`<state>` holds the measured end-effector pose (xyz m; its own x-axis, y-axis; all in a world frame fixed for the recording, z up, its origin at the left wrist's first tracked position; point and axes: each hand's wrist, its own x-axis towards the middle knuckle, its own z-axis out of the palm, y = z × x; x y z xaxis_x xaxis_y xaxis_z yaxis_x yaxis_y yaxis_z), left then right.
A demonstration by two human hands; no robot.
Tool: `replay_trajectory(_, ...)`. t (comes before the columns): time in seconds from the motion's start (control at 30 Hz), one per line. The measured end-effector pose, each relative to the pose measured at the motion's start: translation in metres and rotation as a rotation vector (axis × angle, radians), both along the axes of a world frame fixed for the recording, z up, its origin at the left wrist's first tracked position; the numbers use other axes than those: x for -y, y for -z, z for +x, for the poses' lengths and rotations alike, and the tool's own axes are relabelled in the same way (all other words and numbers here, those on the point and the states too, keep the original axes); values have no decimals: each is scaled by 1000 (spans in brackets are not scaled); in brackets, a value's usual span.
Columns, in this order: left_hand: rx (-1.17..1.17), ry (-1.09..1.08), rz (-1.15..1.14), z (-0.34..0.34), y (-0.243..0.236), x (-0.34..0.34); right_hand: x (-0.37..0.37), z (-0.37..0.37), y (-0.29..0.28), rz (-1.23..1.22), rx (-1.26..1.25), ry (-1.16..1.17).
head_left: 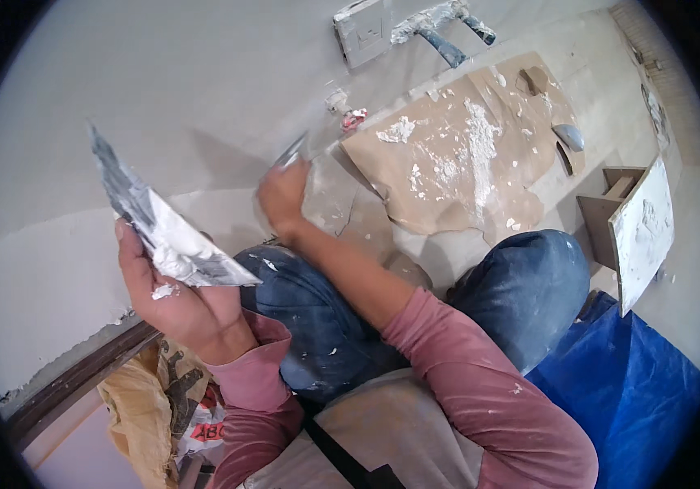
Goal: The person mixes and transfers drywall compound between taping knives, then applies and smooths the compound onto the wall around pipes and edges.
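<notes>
- Evidently, our left hand clamped a putty-loaded metal blade near the wall.
- We judged it light, stiff, best held underneath.
- Our right hand gripped a blurred scraper.

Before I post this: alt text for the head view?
A person's left hand holds a flat grey metal plate carrying white paste; the right hand grips a blurred, thin metallic blade near a grey wall. Beyond blue-jeaned knees lies brown paper spattered white, with blue plastic sheeting at lower right.
</notes>
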<state>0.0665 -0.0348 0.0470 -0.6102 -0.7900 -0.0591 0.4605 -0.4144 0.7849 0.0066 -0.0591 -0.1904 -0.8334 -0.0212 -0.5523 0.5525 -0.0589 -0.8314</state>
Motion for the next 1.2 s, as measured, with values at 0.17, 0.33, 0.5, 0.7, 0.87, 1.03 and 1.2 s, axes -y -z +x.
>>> replay_trajectory(0.17, -26, 20, -9, -2, 1, -2, -23, 8, 9, -266, 215, 214)
replay_trajectory(0.33, 40, -83, -33, -9, -3, -12, -24, 5, 23, -364, 445, 296)
replay_trajectory(0.5, 48, -109, -8, -7, -3, -9, 1, 9, 52, -342, 475, 316)
replay_trajectory(0.7, 23, 184, 66, -17, 22, -15, -36, -6, 139, 223, 154, -159)
replay_trajectory(0.87, 136, -7, 79, 6, 14, 12, -110, -35, 26, 477, -191, -1280)
replay_trajectory(1.03, 61, 206, 83, -19, 29, -7, -265, -105, -44, 519, -261, -1734)
replay_trajectory(1.2, 160, 209, -225, -40, 63, -51, -467, -134, -136, 796, -449, -1252)
